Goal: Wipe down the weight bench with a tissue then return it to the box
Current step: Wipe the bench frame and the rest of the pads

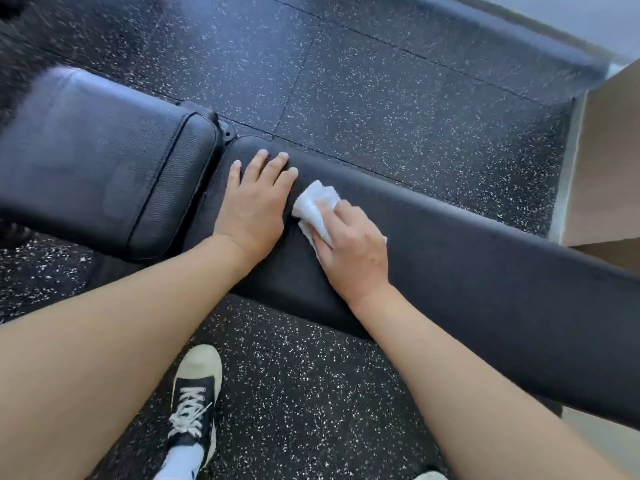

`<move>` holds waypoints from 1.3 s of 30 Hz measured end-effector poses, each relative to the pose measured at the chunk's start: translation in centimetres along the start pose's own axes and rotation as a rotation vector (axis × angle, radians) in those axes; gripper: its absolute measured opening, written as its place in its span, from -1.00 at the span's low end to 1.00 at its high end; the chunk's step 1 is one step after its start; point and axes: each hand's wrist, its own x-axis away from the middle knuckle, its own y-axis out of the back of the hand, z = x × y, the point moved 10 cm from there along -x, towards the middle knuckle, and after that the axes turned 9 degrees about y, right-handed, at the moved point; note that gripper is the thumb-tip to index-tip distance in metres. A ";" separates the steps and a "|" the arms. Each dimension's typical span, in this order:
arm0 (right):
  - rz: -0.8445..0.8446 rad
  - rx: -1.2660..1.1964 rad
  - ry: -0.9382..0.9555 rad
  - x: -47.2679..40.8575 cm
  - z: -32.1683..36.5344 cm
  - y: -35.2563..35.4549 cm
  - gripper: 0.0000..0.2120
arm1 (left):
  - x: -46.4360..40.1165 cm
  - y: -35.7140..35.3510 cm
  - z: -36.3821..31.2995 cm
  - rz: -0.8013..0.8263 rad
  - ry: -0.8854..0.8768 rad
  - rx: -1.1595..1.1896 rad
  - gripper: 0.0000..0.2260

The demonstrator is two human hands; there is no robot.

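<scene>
The right hand (349, 247) is gripping the crumpled white tissue (317, 204) on the long black padded worktop (485, 271). The unwiped pad is stretching toward four o'clock. The left hand (256, 202) is lying flat and open at nine o'clock, just beside the tissue.

The bench (485, 271) is black, the tissue (317, 206) white, the floor (381, 98) black with white speckles, and the shoe (195, 396) black with white laces, toe and sole.

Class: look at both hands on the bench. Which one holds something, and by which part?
The right hand grips the white tissue by its near end. The left hand rests flat, holding nothing.
</scene>
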 end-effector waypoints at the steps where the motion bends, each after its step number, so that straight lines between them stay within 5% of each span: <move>1: 0.015 -0.008 0.022 2.7 0.3 0.8 -0.70 | 0.5 0.3 -0.7 -0.003 -0.007 0.010 -0.54; 6: 0.164 -0.029 0.144 12.4 -1.2 3.5 -0.68 | 5.0 -0.2 -8.3 0.057 -0.209 0.055 -0.55; 10: 0.190 0.016 0.179 13.4 -5.2 5.5 -0.65 | 6.3 -1.7 -10.3 0.001 0.046 0.139 -0.50; 16: -0.032 0.078 -0.204 6.6 -14.5 7.4 -0.70 | 7.9 -3.4 -10.4 -0.167 0.106 0.097 -0.47; 20: -0.076 0.058 -0.369 3.7 -13.2 5.3 -0.76 | 7.8 -3.5 -10.3 -0.201 0.113 0.085 -0.46; 27: -0.050 0.011 -0.112 5.8 -5.5 3.6 -0.76 | 7.8 -3.4 -10.2 -0.222 0.148 0.098 -0.55; 31: -0.014 0.055 0.010 9.6 -10.8 6.7 -0.72 | 7.8 -3.5 -10.2 -0.256 0.102 0.069 -0.48; 36: -0.122 0.127 -0.418 8.6 -22.2 10.4 -0.72 | 7.5 -3.9 -9.8 -0.250 0.106 0.066 -0.47; 39: -0.038 0.231 -0.535 5.0 -21.1 7.9 -0.69 | 7.7 -3.9 -9.9 -0.240 0.108 0.067 -0.47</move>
